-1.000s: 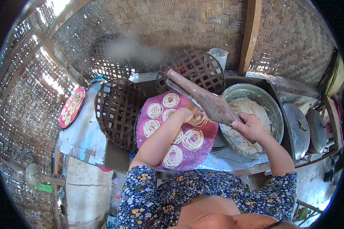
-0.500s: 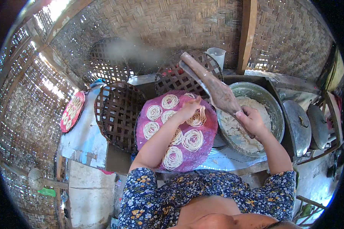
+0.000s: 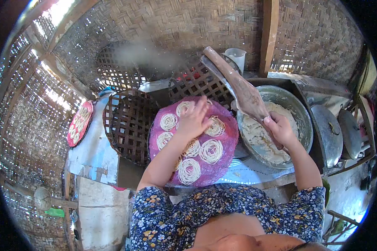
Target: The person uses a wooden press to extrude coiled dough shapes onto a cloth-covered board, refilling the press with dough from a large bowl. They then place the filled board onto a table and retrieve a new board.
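My left hand [image 3: 193, 120] hovers with fingers spread over a round mat covered in pink cloth [image 3: 222, 161]. Several coils of thin pale noodle strands lie on it, among them one at the right [image 3: 214, 126] beside my fingertips and a larger one [image 3: 211, 151] nearer my body. My palm hides part of the coils behind it. Gripped in my right hand [image 3: 279, 129] is a long two-armed wooden press [image 3: 250, 100], slanting up and left above a metal basin [image 3: 307, 125]. Pale dough [image 3: 276, 111] sits in the basin, partly covered by the press.
Dark woven trays stand left [image 3: 132, 125] and behind [image 3: 205, 83] the pink cloth. A white jug [image 3: 236, 58] is at the back. Lidded pots [image 3: 327, 134] stand at the right. Another pink tray of coils [image 3: 79, 123] lies far left. Woven walls [image 3: 188, 25] enclose the space.
My left hand has moved left, off the right-hand coil, and its fingers have spread. That coil now lies flatter and rounder. The press in my right hand has shifted slightly right.
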### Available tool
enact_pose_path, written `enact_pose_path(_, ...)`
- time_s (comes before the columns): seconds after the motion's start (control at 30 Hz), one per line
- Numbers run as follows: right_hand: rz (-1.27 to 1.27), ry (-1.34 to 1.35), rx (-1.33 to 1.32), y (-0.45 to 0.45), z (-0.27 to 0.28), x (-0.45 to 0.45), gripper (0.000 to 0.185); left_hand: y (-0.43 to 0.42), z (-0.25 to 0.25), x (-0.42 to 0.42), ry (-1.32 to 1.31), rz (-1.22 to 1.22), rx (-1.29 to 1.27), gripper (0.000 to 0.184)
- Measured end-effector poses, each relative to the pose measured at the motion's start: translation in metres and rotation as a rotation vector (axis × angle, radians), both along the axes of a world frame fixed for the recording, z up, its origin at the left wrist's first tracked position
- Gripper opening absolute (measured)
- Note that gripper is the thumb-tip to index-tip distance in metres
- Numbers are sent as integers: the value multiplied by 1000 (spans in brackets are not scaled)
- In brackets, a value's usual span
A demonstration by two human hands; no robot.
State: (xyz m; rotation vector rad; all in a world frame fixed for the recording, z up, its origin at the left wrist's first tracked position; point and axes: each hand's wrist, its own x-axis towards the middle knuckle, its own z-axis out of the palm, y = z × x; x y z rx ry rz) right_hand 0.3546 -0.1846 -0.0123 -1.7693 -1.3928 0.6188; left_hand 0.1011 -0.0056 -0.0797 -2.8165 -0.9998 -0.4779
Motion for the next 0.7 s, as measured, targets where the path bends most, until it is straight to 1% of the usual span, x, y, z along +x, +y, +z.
enact_pose_path(0.1,31,136,7,4,-4,-11,37,-7,35,-8,-159,201,42,72)
enact_pose_path(0.13,47,191,16,5,-6,-16,38,-9,41,-7,-234,112,12,74)
enact_pose_path(0.2,139,175,-27,14,-2,-40,40,-14,46,-6,-385,-64,-50,78)
enact_pose_path(0.23,187,165,-49,18,1,-53,42,-15,38,0,-446,-88,-115,72)
enact_pose_path(0.33,485,123,54,32,-5,-83,44,-35,22,-7,-866,17,-518,65)
enact_pose_path(0.37,509,179,63,40,-10,-80,44,-47,38,-25,-596,103,-345,57)
enact_pose_path(0.43,552,295,84,65,-23,-66,43,-49,19,-61,-545,8,155,53)
enact_pose_path(0.47,407,402,125,77,-28,-59,37,-28,-26,-109,-1128,-168,-424,44)
enact_pose_path(0.5,183,270,172,95,-45,-49,32,-38,-27,-121,-1254,-77,-396,46)
enact_pose_path(0.53,74,113,143,108,-72,-30,30,-52,-11,-125,-1279,25,-238,48)
enact_pose_path(0.57,-33,-46,112,116,-96,-11,27,-69,12,-121,-1185,180,-4,50)
enact_pose_path(0.6,-9,41,-16,121,-112,-2,26,-83,39,-117,-1128,314,156,52)
enact_pose_path(0.63,14,128,-144,122,-127,3,25,-97,64,-115,-1120,431,241,54)
enact_pose_path(0.67,37,215,-272,122,-136,5,24,-111,88,-114,-1161,537,192,56)
enact_pose_path(0.7,108,408,-294,122,-141,4,23,-125,107,-116,-1259,645,38,54)
